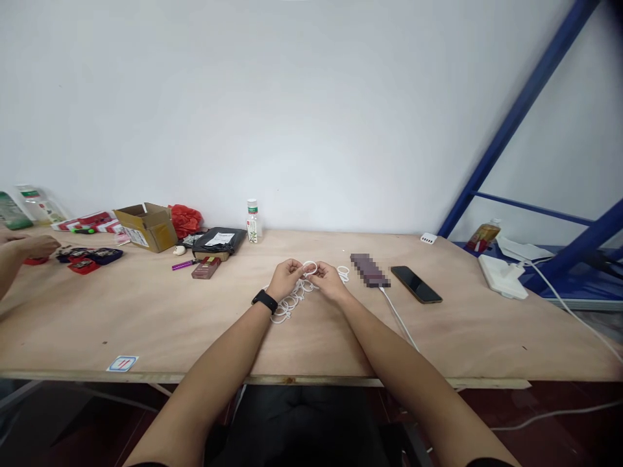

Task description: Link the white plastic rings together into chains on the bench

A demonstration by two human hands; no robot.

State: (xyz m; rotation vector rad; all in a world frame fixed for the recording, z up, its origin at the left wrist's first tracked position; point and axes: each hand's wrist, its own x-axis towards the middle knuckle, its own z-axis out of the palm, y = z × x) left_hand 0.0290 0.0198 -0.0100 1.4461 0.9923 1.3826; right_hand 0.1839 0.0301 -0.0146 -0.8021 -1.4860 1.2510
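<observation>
Between my two hands a white ring (pixel 310 267) is held up just above the wooden table. My left hand (pixel 285 279), with a black watch (pixel 265 301) at its wrist, pinches the ring from the left. From the right, my right hand (pixel 328 281) grips the same ring with its fingertips. Under and in front of the hands lies a string of several linked white rings (pixel 287 303), partly hidden by them. A few more white rings (pixel 343 273) rest just right of my right hand.
Right of the hands lie a blurred-out phone-like object (pixel 370 270) on a white cable and a black phone (pixel 416 284). A power strip (pixel 502 277) sits farther right. Leftward are a bottle (pixel 252 221), a dark red box (pixel 206 267), an open carton (pixel 146 227) and another person's hand (pixel 41 246).
</observation>
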